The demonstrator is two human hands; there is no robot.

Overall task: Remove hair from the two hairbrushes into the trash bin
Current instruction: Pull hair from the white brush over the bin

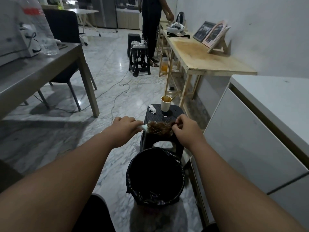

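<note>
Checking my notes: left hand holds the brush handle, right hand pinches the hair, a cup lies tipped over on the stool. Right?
No: the head view shows the cup standing upright on the stool. The left hand does hold the brush by its handle, and the right hand pinches the hair.

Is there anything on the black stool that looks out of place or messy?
Yes: a crumpled white tissue lies loose on the black stool, beside a paper cup stained orange inside.
</note>
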